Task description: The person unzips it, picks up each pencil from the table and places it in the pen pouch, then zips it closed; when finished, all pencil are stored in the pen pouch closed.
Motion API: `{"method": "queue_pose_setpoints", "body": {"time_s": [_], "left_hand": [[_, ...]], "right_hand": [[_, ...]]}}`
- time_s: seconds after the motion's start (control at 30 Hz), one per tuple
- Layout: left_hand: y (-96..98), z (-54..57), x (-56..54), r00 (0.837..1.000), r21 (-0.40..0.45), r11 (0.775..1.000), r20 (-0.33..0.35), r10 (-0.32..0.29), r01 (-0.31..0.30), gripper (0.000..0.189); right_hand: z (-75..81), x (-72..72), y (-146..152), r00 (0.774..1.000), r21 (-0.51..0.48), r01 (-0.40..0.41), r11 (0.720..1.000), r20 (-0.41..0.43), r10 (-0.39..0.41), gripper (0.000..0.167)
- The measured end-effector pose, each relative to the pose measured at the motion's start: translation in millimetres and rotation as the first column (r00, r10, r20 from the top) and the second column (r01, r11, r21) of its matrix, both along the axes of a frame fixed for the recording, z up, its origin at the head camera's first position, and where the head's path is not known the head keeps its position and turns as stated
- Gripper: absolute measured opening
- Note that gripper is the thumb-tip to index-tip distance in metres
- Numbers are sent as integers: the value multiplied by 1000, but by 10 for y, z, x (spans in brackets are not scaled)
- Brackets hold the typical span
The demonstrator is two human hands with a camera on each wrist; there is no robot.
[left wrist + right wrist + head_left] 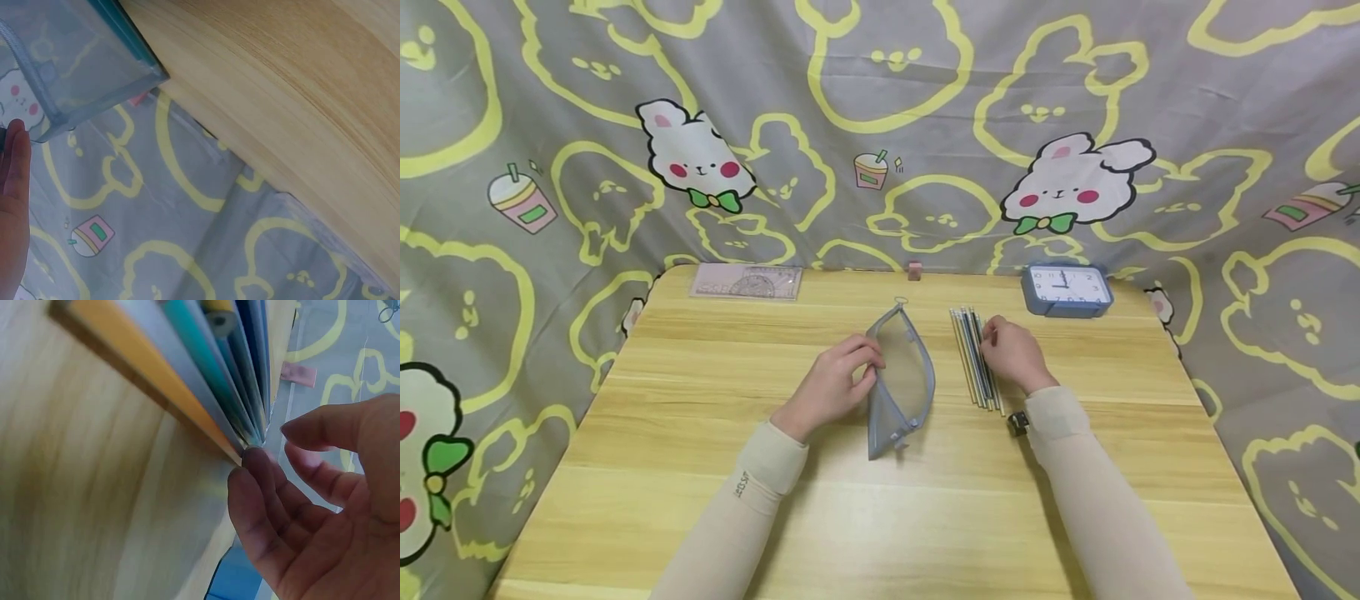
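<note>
A person's left hand (pixel 831 383) is holding the left edge of a translucent blue-grey pouch (pixel 906 367) on a wood-grain counter (pixel 647 492), its fingers pinching the rim while the mouth is gaping. To the right, a bundle of pencils (pixel 973 358) is lying side by side, with the right hand (pixel 1017 354) resting at the row's right side. In the right wrist view, its fingers are curving loosely at the pencils' edge, the thumb standing apart; whether they are bearing any weight, one cannot tell. A blue clock (pixel 1067 289) is sitting beyond them. The pouch is looking light and limp, likely sagging unless held by its stiffer-looking rim. The pencils are appearing light, rigid and smooth, probably prone to rolling or fanning out; mid-barrel, with fingers and thumb closing around both sides of the bundle, is seeming the surest hold.
</note>
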State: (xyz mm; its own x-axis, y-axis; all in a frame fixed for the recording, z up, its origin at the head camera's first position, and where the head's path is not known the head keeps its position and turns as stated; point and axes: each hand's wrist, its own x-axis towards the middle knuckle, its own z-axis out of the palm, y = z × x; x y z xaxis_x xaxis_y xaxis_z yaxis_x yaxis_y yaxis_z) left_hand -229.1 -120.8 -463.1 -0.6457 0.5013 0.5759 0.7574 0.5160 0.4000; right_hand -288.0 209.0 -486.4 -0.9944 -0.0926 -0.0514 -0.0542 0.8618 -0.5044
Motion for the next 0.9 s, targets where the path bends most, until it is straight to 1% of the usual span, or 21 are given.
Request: {"method": "queue_pose_setpoints", "body": {"time_s": [0.13,0.23,0.33,0.53,0.7,0.9], "left_hand": [[-2,5,2,1000,-1,1000,4,3,-3,11],[-2,7,1,1000,-5,1000,9,6,-6,11],[-3,9,0,1000,-3,1000,10,5,-5,11],[0,12,1,1000,-8,1000,14,7,-7,12],[7,24,-1,1000,-12,1000,20,4,-3,12],[9,20,-4,1000,-12,1000,25,2,-2,11]], "right_hand": [[-6,-10,31,999,1,31,1000,-20,-31,23],[-5,-7,58,998,16,65,998,-9,-65,23],[-5,-2,79,997,42,80,996,20,-81,21],[11,19,71,996,77,57,995,66,-62,21],[43,31,57,995,113,37,993,90,-48,15],[79,41,32,991,147,39,988,117,-57,11]]}}
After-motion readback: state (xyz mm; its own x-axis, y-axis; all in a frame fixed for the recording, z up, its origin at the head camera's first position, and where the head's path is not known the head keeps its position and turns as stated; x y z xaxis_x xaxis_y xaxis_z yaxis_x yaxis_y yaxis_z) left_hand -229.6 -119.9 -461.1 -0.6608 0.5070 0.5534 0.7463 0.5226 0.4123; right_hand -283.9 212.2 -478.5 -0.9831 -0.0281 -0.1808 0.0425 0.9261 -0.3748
